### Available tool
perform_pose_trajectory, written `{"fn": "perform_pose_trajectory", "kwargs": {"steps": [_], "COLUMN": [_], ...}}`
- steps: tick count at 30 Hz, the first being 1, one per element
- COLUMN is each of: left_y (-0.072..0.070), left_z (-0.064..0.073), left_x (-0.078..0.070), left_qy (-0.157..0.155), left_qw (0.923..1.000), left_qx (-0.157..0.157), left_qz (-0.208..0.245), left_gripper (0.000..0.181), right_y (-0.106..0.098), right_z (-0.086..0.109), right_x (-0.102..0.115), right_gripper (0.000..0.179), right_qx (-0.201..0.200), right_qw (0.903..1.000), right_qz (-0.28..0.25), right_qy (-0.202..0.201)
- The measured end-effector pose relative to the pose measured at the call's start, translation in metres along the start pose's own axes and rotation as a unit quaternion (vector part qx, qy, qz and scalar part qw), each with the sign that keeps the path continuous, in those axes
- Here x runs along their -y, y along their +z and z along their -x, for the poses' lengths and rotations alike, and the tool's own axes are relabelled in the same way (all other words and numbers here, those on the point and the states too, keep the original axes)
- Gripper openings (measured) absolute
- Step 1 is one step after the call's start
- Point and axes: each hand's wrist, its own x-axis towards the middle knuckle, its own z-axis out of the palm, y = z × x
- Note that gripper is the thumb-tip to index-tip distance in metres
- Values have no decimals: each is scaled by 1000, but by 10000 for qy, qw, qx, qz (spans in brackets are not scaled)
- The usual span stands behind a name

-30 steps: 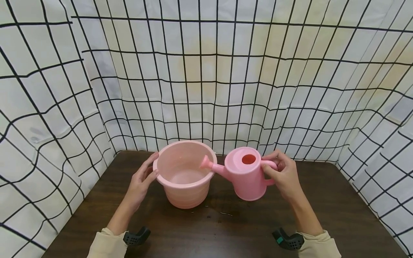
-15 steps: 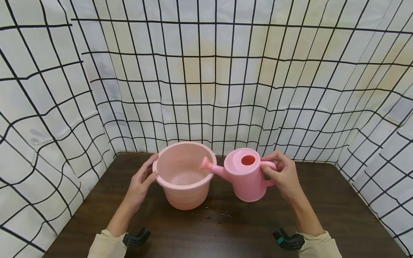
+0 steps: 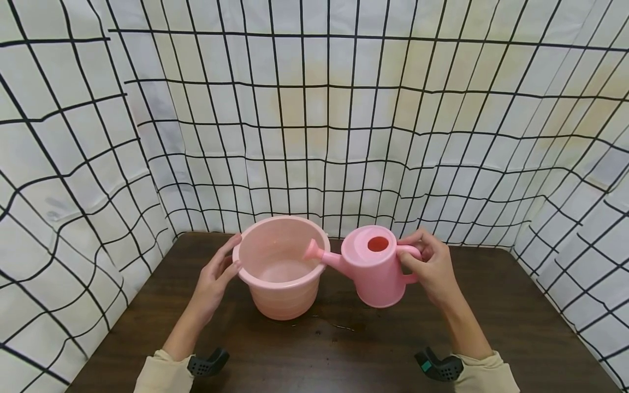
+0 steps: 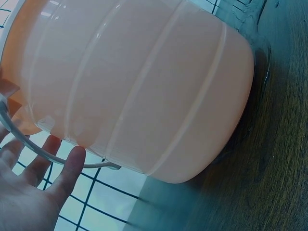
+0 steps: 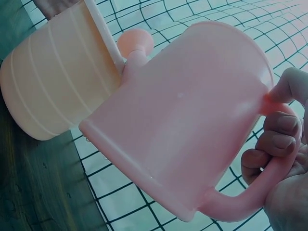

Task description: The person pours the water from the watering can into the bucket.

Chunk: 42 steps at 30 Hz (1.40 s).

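Note:
A pale pink bucket (image 3: 282, 297) stands upright on the table. My left hand (image 3: 214, 281) is at its left side, the fingers and thumb fairly straight and touching it at the rim. In the left wrist view, the fingers (image 4: 73, 163) reach past the bucket's thin curved bail handle (image 4: 36, 148) to its ribbed wall (image 4: 144, 86). My right hand (image 3: 429, 267) grips a pink watering can (image 3: 377, 278) by its handle (image 5: 269, 185), fingers curled through the loop. The can hangs above the table, its spout (image 3: 314, 250) over the bucket's right rim. Drops cling to its base edge in the right wrist view.
The dark brown wooden table (image 3: 275, 360) has small water marks (image 3: 344, 327) in front of the bucket. Around the back and sides hangs a white cloth with a black grid (image 3: 344, 136). Each wrist bears a black device (image 3: 208, 363) beside a beige sleeve.
The head view shifted very slightly between the first frame and the later ones. Hands, bucket and watering can hold the same places relative to each other.

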Motion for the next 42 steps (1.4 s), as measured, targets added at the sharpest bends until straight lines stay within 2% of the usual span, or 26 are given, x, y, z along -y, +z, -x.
{"fn": "perform_pose_trajectory", "kwargs": {"steps": [21, 42], "left_y": [-2, 0], "left_z": [1, 0], "left_x": [0, 0], "left_qy": [13, -24], "left_qw": [10000, 10000], "left_qx": [19, 17], "left_qz": [16, 18], "left_gripper": [52, 52], "right_y": [1, 1], "right_z": [-2, -1], "right_x": [1, 3], "right_gripper": [15, 15], "right_qx": [7, 62], "right_qw": [9999, 10000], "right_qz": [96, 48], "right_qy": [-86, 14]}}
